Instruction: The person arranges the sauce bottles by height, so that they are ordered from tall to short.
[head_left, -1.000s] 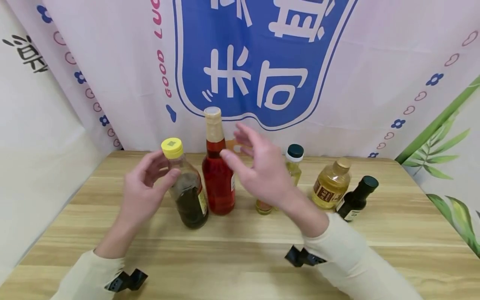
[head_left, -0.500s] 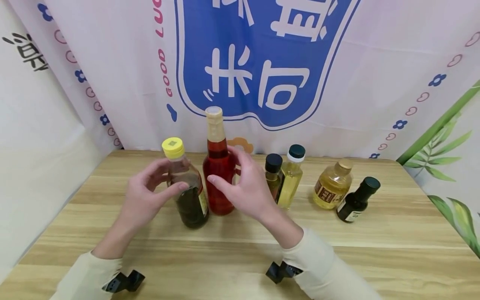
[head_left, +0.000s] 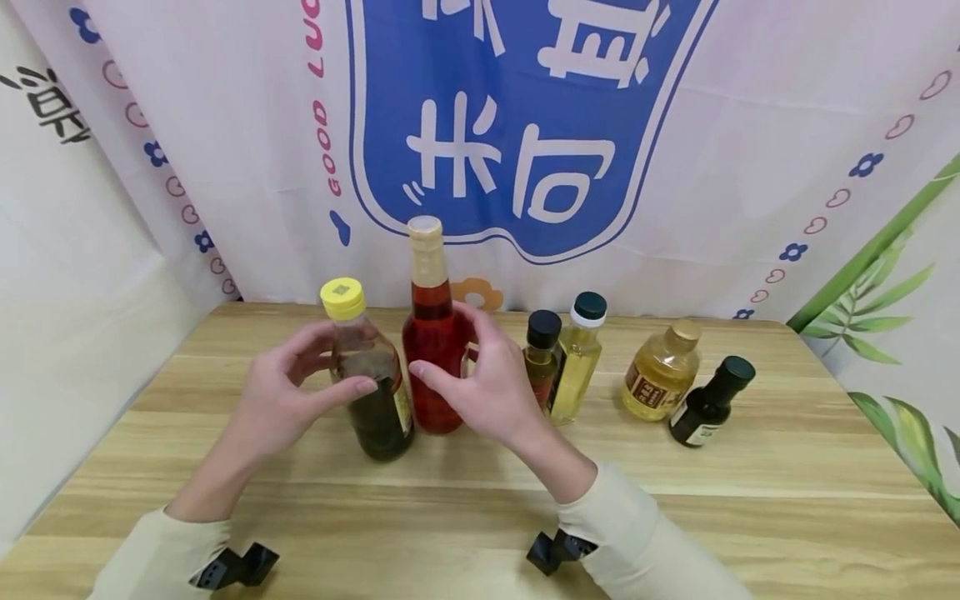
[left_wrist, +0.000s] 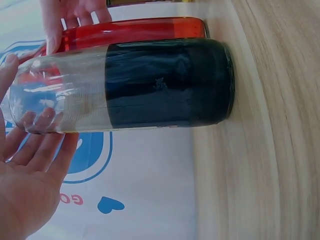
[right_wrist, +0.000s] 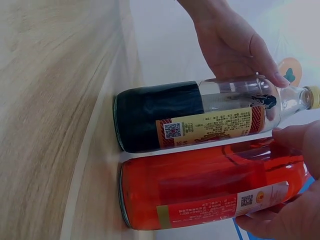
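Observation:
A clear glass bottle of dark sauce (head_left: 381, 421) with a yellow cap (head_left: 342, 298) stands upright on the wooden table. My left hand (head_left: 281, 396) holds it from the left, thumb across the front and fingers behind; in the left wrist view the fingertips show through the glass. Close beside it, on the right, stands a taller bottle of red liquid (head_left: 432, 400) with a pale wrapped neck. My right hand (head_left: 487, 379) grips this one, thumb in front and fingers round the far side. Both bases rest on the table. The right wrist view shows the sauce label (right_wrist: 210, 127) and the red bottle's label (right_wrist: 225, 205).
Right of my right hand stand a small black-capped bottle (head_left: 542, 358), partly hidden, and a slim yellow oil bottle (head_left: 576, 375). Farther right are a round oil bottle (head_left: 660, 375) and a small dark bottle (head_left: 705, 408). A printed cloth (head_left: 262, 167) hangs behind the table (head_left: 420, 533).
My right hand has moved left and down onto the red bottle, uncovering the small bottles behind it. My left thumb has moved farther across the sauce bottle. The bottles stand where they were.

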